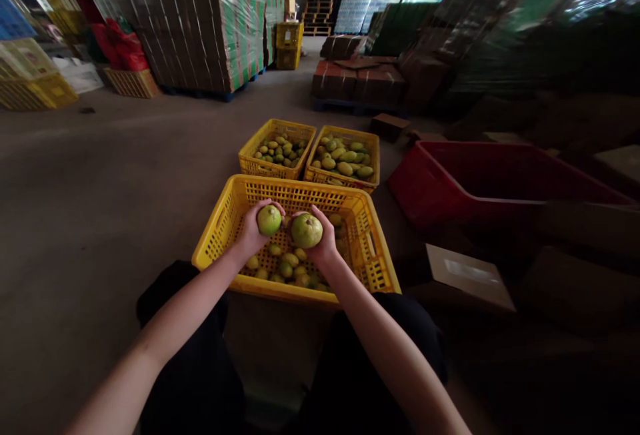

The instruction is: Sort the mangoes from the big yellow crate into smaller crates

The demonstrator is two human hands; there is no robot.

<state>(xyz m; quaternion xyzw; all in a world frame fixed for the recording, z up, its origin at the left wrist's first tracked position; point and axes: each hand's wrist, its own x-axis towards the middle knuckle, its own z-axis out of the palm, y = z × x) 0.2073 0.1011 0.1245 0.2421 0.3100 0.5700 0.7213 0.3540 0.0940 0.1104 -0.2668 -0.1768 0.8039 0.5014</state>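
Note:
My left hand [253, 231] is closed round a green mango [270, 220], its stem end facing up. My right hand [326, 238] grips a larger yellow-green mango [307, 231] beside it, a small gap apart. Both are held above a large yellow plastic crate [370, 215] with slotted walls. Several smaller mangoes [290, 259] lie in its near part, and a few more are at its right side. My hands hide part of the crate's middle.
Beyond stand two smaller yellow crates, the left one [246, 153] and the right one [376, 155], both holding mangoes. A red tub [425, 181] and a cardboard box [467, 275] are on the right. Wrapped pallet stacks [185, 21] rise behind.

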